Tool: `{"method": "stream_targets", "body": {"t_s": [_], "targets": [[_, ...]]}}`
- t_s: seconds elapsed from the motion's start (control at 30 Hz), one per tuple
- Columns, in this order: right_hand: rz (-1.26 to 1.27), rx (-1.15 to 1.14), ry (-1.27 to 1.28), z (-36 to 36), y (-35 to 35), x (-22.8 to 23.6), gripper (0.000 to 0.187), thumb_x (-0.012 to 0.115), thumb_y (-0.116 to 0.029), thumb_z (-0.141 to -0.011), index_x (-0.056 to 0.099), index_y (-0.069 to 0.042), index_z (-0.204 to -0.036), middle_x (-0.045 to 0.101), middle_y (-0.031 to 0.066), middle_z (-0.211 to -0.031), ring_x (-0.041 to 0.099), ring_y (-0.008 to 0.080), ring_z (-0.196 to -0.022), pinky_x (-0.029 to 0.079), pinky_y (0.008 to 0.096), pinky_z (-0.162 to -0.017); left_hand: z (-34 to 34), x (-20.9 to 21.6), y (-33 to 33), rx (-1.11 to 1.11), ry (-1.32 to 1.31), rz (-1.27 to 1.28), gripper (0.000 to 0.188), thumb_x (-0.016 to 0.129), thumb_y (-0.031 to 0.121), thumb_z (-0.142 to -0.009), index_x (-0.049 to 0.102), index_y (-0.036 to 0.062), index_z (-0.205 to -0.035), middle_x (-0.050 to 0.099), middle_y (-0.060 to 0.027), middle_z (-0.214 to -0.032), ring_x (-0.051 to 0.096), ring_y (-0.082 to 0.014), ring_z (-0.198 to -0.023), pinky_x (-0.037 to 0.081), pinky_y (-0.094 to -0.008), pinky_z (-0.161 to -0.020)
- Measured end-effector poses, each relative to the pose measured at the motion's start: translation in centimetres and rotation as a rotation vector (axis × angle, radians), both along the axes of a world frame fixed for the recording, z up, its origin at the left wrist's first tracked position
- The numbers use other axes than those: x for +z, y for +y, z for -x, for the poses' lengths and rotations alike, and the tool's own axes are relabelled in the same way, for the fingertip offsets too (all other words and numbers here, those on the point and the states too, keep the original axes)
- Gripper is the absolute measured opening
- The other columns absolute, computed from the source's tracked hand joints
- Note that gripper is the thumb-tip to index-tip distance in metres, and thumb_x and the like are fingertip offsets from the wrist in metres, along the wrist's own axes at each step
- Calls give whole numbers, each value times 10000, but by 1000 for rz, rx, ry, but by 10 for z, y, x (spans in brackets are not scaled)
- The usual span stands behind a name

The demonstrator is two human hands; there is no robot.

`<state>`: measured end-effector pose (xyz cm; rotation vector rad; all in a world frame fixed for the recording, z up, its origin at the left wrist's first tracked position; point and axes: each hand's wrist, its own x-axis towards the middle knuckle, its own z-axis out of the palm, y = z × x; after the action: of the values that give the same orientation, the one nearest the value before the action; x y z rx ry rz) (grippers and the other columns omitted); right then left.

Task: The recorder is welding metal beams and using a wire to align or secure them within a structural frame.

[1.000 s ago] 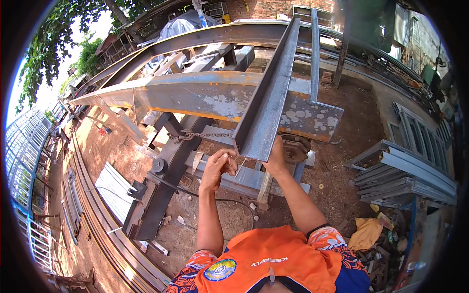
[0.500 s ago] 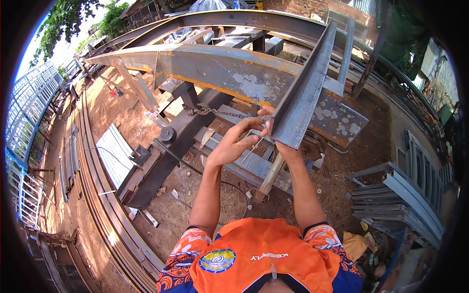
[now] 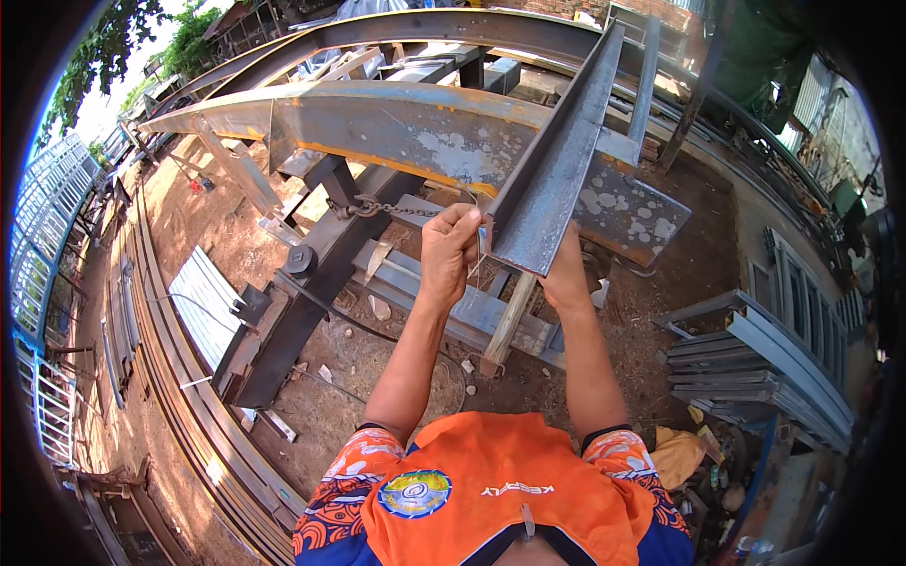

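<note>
A long grey steel angle bar (image 3: 557,160) runs away from me, and its near end hangs in front of my chest. My left hand (image 3: 451,247) pinches the left corner of that end, and a thin pale string seems to hang from the fingers. My right hand (image 3: 566,275) is under the bar's end on the right side, gripping it from below and partly hidden by it. The bar lies across a large rusty steel beam (image 3: 377,123) with orange-edged paint.
A chain (image 3: 377,208) hangs on a dark beam (image 3: 311,283) below the rusty one. Flat steel pieces and a wooden block (image 3: 505,325) lie on the dirt under my hands. Stacked steel sections (image 3: 764,358) sit at right. Long rails (image 3: 179,377) and a blue fence (image 3: 42,283) run along the left.
My left hand has closed into a pinch on the bar end's left corner. The view has tilted, so the bar's end now sits higher and more to the right.
</note>
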<state>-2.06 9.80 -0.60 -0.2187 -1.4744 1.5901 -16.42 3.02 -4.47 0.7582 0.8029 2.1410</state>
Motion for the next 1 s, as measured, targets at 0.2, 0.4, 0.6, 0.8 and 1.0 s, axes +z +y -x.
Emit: {"method": "stream_targets", "body": {"t_s": [0.2, 0.4, 0.6, 0.8, 1.0], "targets": [[-203, -163, -153, -49, 13, 18, 153, 595, 33, -912, 704, 98, -998, 702, 64, -951, 647, 92, -813, 499, 230, -684, 22, 74, 1, -80, -46, -268, 208, 577, 229, -1020, 605, 41, -936, 509, -9, -596, 337, -53, -425, 240, -213, -416], [-354, -480, 15, -83, 14, 94, 174, 646, 7, -906, 719, 70, -1050, 704, 60, -919, 649, 94, -805, 523, 254, -683, 33, 160, 37, -331, 355, -43, 215, 607, 202, -975, 633, 41, -835, 463, 33, -563, 297, -44, -425, 201, -230, -411], [-1107, -705, -115, -58, 23, 151, 151, 689, -128, -914, 753, -42, -1021, 686, 70, -939, 678, 197, -728, 527, 317, -628, 10, 218, 62, -376, 968, 140, 202, 706, 203, -869, 697, 40, -750, 586, 26, -651, 389, -26, -505, 263, -210, -475], [-1006, -987, -580, -65, 46, 124, 255, 656, -228, -890, 735, -1, -807, 682, 109, -813, 681, 331, -723, 526, 414, -647, 11, 212, 67, -293, 1195, 116, 161, 713, 191, -909, 716, 48, -835, 573, 63, -687, 378, -8, -553, 241, -193, -496], [-531, -589, -652, -60, 65, 71, 292, 685, -234, -808, 732, 54, -791, 707, 197, -751, 705, 298, -679, 541, 353, -699, 41, 132, 80, -258, 553, -76, 111, 692, 126, -930, 689, 33, -991, 611, 37, -722, 435, -19, -573, 287, -178, -530]]}}
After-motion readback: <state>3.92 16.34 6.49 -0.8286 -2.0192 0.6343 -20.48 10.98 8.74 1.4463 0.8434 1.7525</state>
